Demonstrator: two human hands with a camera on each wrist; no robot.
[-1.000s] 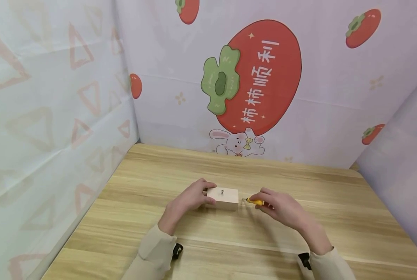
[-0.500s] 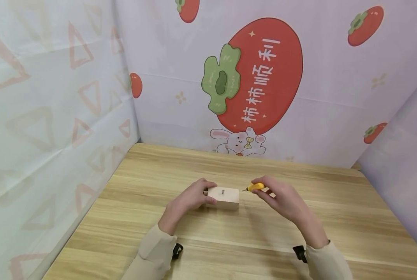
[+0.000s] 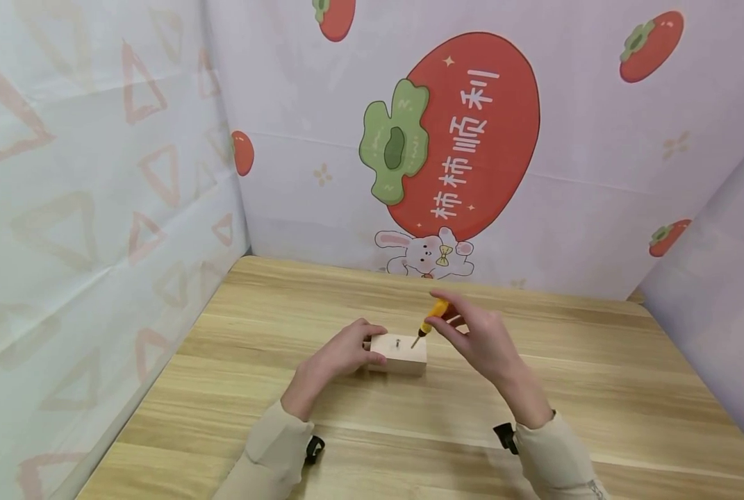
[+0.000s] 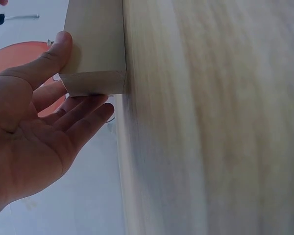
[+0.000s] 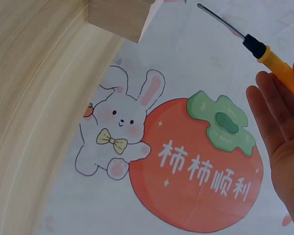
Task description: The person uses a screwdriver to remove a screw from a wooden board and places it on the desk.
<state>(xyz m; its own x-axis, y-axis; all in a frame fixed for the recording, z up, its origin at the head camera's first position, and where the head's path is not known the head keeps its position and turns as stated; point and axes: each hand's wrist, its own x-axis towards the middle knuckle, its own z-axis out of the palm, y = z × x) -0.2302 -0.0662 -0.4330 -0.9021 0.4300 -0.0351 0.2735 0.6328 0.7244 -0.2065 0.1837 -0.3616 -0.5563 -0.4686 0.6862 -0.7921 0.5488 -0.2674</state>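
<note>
A pale wooden block [image 3: 403, 362] lies on the table, with a small screw [image 3: 398, 343] standing up from its top. Its left end is gripped by my left hand [image 3: 342, 349], thumb on the near side and fingers round the far side. My right hand [image 3: 483, 339] holds a yellow screwdriver [image 3: 437, 310] by its handle, tilted with the tip down to the left. In the right wrist view the screwdriver [image 5: 278, 67] has its bare tip apart from the block [image 5: 120, 19]. The left wrist view shows the thumb against the block [image 4: 95, 41].
The wood-grain table [image 3: 321, 444] reaches back to a printed cloth wall [image 3: 296, 208] with a large red fruit and a rabbit. Another cloth wall [image 3: 96, 229] stands along the left side. Black straps [image 3: 314, 450] sit at both wrists.
My right hand has raised the screwdriver and brought it left over the block, turning it from nearly level to steeply tip-down. The left hand and block have stayed in place.
</note>
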